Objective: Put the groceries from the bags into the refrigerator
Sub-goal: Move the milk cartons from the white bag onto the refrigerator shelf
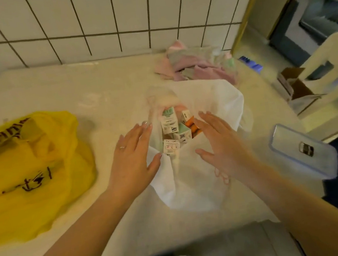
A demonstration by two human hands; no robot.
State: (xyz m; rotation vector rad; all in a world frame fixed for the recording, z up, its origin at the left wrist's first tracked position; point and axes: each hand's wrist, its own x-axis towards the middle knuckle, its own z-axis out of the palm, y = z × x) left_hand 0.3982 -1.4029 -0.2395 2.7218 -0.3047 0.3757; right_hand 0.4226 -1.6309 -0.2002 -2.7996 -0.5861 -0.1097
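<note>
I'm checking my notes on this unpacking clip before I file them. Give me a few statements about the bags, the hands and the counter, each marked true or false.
1. The white bag lies open between the two hands. True.
2. The left hand holds a carton. False: its fingers are straight and it grips nothing.
3. Small cartons and orange packets show inside the white bag. True.
4. The yellow bag lies to the right of the white bag. False: it lies to the left.
5. The right hand is a closed fist. False: its fingers are spread.
6. A clear lidded container sits near the counter's right edge. True.
</note>
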